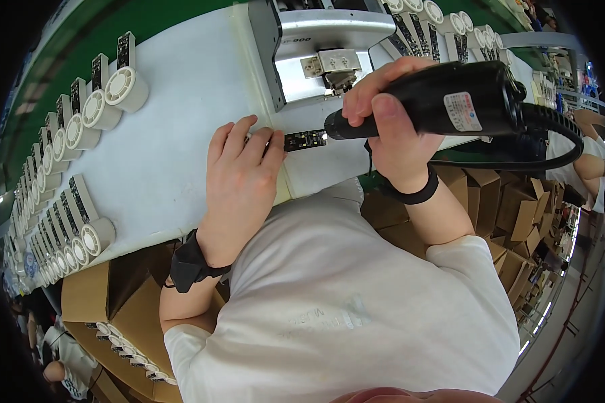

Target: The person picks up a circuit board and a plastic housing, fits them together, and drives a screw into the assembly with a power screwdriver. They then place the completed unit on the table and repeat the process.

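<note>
My right hand [400,131] grips a black electric screwdriver [430,94], held nearly level, its nose pointing left. That nose meets the right end of a narrow black circuit board [304,140] lying on the white table. My left hand [242,174] lies over the board's left end, with its fingers bent and closed on it. Whatever the board joins beneath those fingers is hidden. Just beyond both hands stands a silver and grey metal machine [336,40] with a small metal block on its front.
Rows of white round parts with black board strips stand on the left [119,87] and at the back right [431,13] of the table [188,87]. The screwdriver's cable [565,158] loops on the right. Cardboard boxes [87,295] stand below the table. Other people are at both sides.
</note>
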Tool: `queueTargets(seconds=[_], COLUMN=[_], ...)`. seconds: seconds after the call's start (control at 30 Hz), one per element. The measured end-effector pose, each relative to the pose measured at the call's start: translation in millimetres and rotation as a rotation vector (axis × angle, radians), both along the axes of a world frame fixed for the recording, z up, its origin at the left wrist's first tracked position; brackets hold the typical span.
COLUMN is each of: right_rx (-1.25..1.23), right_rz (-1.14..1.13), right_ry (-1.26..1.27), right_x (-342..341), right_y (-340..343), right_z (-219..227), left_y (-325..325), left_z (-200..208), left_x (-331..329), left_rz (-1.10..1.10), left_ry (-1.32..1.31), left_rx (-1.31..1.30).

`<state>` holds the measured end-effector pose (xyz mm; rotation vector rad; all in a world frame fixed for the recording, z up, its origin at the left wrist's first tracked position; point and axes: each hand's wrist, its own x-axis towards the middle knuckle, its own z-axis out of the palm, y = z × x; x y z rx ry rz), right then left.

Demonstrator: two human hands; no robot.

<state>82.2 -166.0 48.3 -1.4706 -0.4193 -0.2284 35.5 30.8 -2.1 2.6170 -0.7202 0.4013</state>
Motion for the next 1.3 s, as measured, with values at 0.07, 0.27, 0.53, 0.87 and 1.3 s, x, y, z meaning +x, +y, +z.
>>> queueTargets(seconds=[0.07,0.27,0.53,0.87,1.3], right_rx=[0.043,-0.045,0.27,0.021,0.139], right_rz=[0.023,0.084,-0.064,-0.01,0.013], right_ry=[0.002,0.049,-0.211,-0.029,0.009], right_x=[0.3,4.8,33.9,21.0,-23.8], right_y=[0.0,-5.2,-6.6,-5.1,-10.3], right_z=[-1.7,10.7,38.0,37.9,11.2], left_y=[0.1,1.5,3.8,24.5,26.7], left_z=[-0.6,0.3,3.1,-18.8,-39.1], left_x=[0.2,-1.4,-5.6,-27.1,-32.1], left_rz=[0.0,0.005,-0.006,0.154,0.231], left_ry=[-0.001,0.009,0.026,0.018,0.246], left_rx=[-0.004,-0.03,-0.013,-0.47,-0.641])
